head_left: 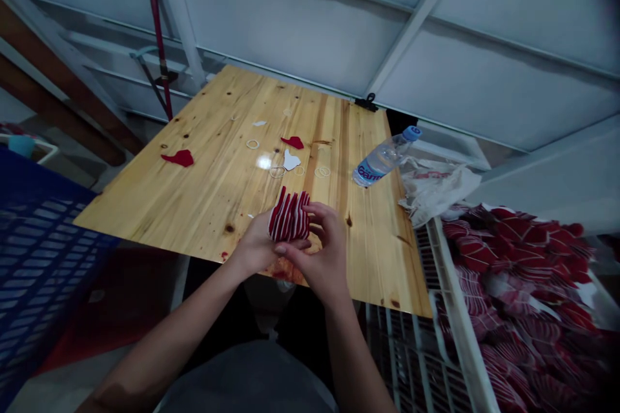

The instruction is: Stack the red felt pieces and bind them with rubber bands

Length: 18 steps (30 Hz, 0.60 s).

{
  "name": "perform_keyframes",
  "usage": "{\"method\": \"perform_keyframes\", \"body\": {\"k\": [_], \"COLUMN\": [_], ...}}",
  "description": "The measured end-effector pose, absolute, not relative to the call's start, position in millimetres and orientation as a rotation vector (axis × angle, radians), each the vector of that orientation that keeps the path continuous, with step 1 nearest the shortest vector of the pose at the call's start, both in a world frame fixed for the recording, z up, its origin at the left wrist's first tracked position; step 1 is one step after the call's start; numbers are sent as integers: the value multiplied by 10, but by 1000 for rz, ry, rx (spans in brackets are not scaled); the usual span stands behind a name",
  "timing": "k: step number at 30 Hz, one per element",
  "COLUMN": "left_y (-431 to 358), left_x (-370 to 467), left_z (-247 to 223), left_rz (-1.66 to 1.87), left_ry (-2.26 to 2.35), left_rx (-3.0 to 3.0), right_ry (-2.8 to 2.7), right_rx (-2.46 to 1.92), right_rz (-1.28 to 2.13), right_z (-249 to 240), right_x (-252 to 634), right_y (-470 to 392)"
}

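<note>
Between my two hands is a stack of red and white cut fabric pieces (pixel 289 218), held on edge so its layers show as stripes. My left hand (pixel 259 242) is closed around the stack from the left and below. My right hand (pixel 327 239) grips its right side with curled fingers, the thumb below. Both hands are above the near edge of the wooden table (pixel 217 187). Beyond them lie a white cut piece (pixel 290 160), a red cut piece (pixel 293 142) and several rubber bands (pixel 322 171).
Another red piece (pixel 179 158) lies at the table's left. A water bottle (pixel 380 158) stands near the right edge, beside a plastic bag (pixel 436 184). On the right, a crate (pixel 460 310) holds many red-and-white bundles (pixel 518 251). A blue basket (pixel 43 226) is at left; a black clip (pixel 367 102) sits at the back.
</note>
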<state>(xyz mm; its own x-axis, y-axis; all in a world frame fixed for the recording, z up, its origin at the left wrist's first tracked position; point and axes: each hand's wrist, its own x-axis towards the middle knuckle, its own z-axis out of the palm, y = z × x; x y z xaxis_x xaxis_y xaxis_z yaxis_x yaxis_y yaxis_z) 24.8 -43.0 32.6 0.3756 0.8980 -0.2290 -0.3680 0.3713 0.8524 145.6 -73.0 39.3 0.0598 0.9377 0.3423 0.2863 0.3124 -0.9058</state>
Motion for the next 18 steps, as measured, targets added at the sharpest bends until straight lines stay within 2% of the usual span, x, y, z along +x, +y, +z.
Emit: {"method": "perform_keyframes", "body": {"k": [4, 7, 13, 18], "left_y": [-420, -437, -603, -667], "left_x": [267, 212, -2, -133], "left_z": [240, 193, 232, 104], "left_rz": [1034, 1021, 727, 573], "left_ry": [848, 913, 842, 614], "left_rx": [692, 831, 904, 844], "right_ry": [-1526, -1781, -2480, -2434], "right_rx": [-1234, -1156, -928, -807], "right_rz": [705, 693, 346, 280], "right_z": [365, 395, 514, 484], "right_x": [1439, 1571, 1738, 1671], "right_y": [-733, -689, -614, -582]}}
